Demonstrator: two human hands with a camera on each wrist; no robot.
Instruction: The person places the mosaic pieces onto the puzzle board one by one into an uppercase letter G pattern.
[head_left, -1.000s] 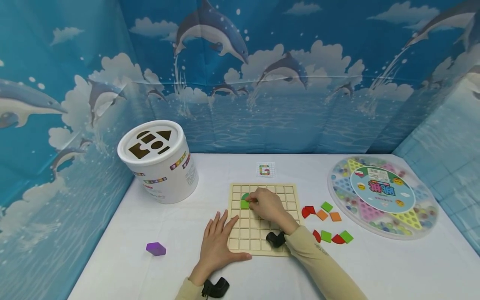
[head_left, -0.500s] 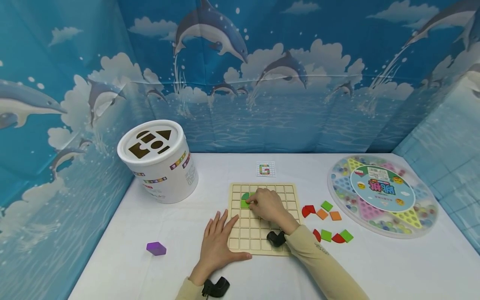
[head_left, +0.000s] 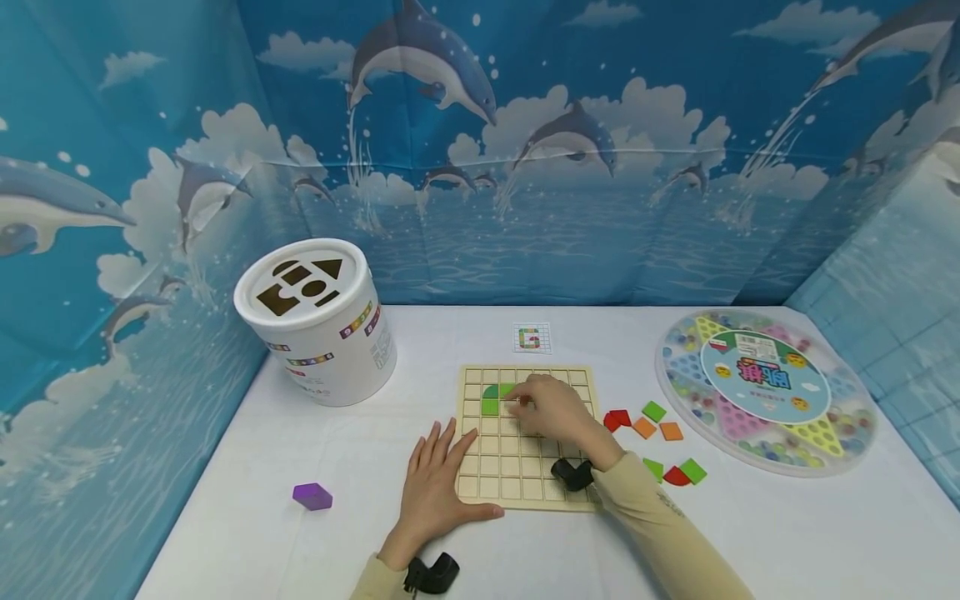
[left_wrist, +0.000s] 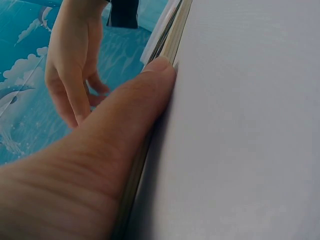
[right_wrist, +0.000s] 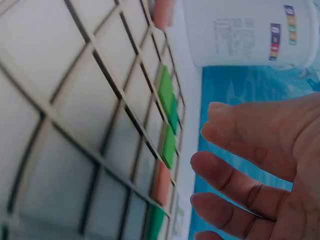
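Observation:
My left hand (head_left: 435, 492) lies spread at the near-left corner of the wooden grid board (head_left: 480, 467), its thumb (left_wrist: 125, 107) along the board's near edge. My right hand (head_left: 551, 408) hovers over the board's upper middle, fingers (right_wrist: 225, 172) loosely bent with nothing between them in the right wrist view. On the board are a dark green quarter-round tile (head_left: 491, 392), a light green square tile (head_left: 490, 407) below it and another light green tile (head_left: 506, 389) beside it. An orange tile (right_wrist: 161, 185) and a further green tile (right_wrist: 155, 222) show in the right wrist view; my hand hides them in the head view.
A small pattern card (head_left: 532, 338) lies behind the board. Loose red, green and orange tiles (head_left: 671, 432) lie to its right, near a round marble game box (head_left: 765, 396). A white bucket (head_left: 330, 342) stands at back left; a purple block (head_left: 312, 497) lies at left.
My right hand has drawn back to the right from the light green square, which now shows uncovered along with the green tile beside the quarter-round. The left hand stays put.

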